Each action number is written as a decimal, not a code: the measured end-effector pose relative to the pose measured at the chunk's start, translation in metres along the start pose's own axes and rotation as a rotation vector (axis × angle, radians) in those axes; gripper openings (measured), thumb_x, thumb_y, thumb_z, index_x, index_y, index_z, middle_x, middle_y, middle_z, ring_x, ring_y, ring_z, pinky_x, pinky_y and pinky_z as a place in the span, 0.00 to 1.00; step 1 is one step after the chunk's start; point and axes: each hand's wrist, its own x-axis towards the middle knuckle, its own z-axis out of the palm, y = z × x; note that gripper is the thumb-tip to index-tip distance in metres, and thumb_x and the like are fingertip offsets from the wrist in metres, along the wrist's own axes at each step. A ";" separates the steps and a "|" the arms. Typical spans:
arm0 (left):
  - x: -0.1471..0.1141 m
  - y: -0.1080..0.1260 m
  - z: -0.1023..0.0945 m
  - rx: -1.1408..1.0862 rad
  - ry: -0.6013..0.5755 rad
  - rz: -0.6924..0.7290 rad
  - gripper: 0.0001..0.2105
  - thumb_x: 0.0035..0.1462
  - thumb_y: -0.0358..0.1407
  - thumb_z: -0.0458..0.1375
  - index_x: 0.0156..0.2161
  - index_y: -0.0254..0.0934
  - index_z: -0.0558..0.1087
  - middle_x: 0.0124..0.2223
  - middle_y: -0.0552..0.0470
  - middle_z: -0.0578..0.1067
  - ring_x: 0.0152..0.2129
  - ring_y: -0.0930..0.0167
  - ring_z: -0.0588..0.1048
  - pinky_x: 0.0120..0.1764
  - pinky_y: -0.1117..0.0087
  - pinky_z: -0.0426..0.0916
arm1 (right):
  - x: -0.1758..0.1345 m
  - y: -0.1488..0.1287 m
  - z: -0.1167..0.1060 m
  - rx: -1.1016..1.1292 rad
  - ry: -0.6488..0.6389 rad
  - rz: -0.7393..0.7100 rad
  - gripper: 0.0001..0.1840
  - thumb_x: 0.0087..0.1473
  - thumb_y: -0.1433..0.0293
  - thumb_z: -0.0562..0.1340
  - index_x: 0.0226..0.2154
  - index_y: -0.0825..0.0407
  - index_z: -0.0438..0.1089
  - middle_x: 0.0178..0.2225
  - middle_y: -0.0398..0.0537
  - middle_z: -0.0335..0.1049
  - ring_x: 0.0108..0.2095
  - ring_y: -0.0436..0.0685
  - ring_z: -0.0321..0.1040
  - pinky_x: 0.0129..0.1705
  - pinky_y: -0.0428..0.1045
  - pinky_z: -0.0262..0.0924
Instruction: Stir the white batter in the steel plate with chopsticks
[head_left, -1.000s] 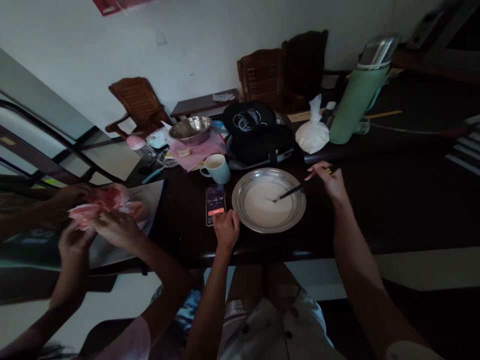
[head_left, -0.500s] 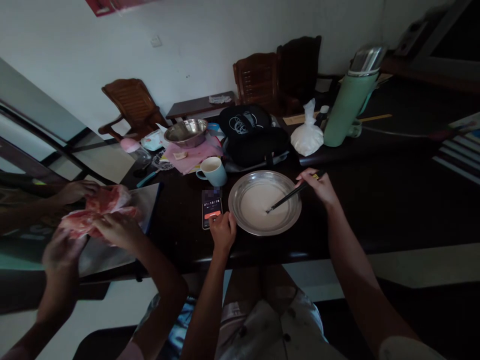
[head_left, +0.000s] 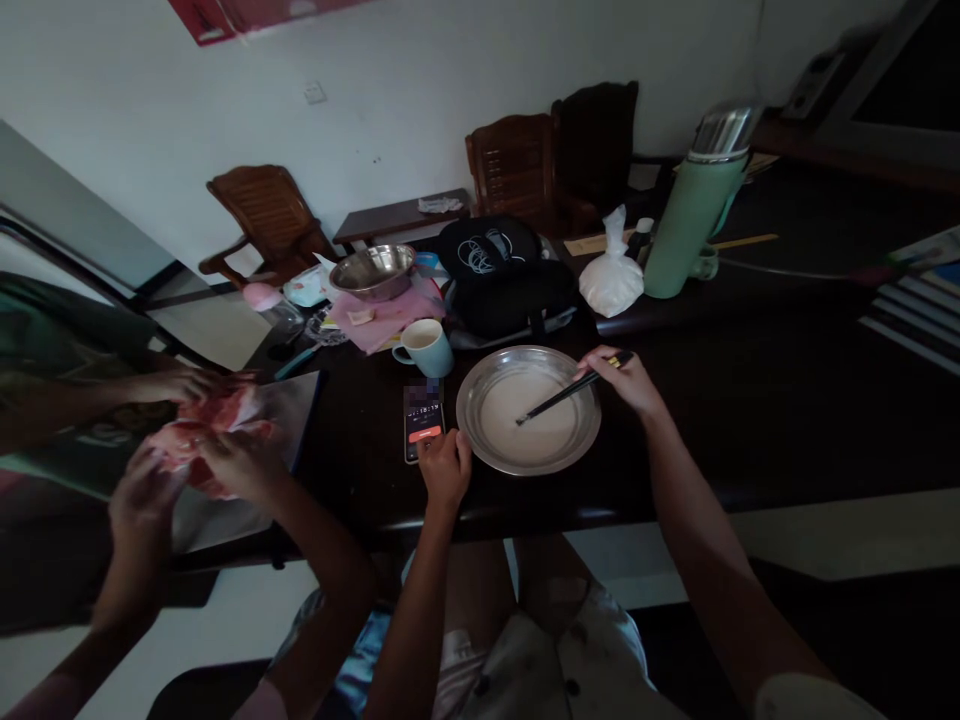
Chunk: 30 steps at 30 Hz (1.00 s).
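In the head view a wide metal bowl stands on the dark table, holding a milky white liquid. My right hand is closed round a pair of dark chopsticks, whose tips dip into the liquid. At the bowl's left rim, my left hand is closed, its curled fingers gripping the edge. Just beyond that hand lies a phone with a timer on its lit screen. A pale blue mug sits behind the phone.
On the left, other people's hands handle raw meat over a board. Behind the bowl are a black bag, a tied bag of white powder and a tall green thermos. A second metal bowl rests on pink cloth.
The chopstick tips have moved left through the liquid, and my right hand has shifted slightly left with them. My left hand stays at the rim. The others' hands have shifted the meat slightly.
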 end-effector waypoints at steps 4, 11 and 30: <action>-0.001 0.000 0.000 0.010 0.002 0.004 0.17 0.63 0.35 0.41 0.24 0.39 0.64 0.23 0.52 0.70 0.24 0.69 0.68 0.37 0.64 0.55 | 0.002 0.002 -0.005 -0.007 0.139 -0.012 0.16 0.51 0.54 0.63 0.28 0.50 0.73 0.27 0.45 0.77 0.32 0.57 0.75 0.39 0.52 0.66; 0.000 0.001 -0.001 -0.008 0.002 0.002 0.17 0.63 0.35 0.41 0.24 0.39 0.64 0.23 0.51 0.70 0.24 0.69 0.68 0.37 0.64 0.55 | 0.000 0.004 -0.008 0.009 0.069 0.034 0.17 0.52 0.53 0.61 0.27 0.49 0.73 0.23 0.44 0.76 0.28 0.56 0.74 0.37 0.51 0.66; 0.002 -0.001 0.002 0.012 0.005 0.006 0.16 0.63 0.35 0.41 0.25 0.39 0.64 0.23 0.51 0.70 0.24 0.68 0.68 0.37 0.65 0.55 | 0.003 0.006 -0.010 -0.013 0.190 0.006 0.16 0.51 0.54 0.62 0.29 0.50 0.74 0.25 0.45 0.77 0.30 0.57 0.75 0.36 0.51 0.66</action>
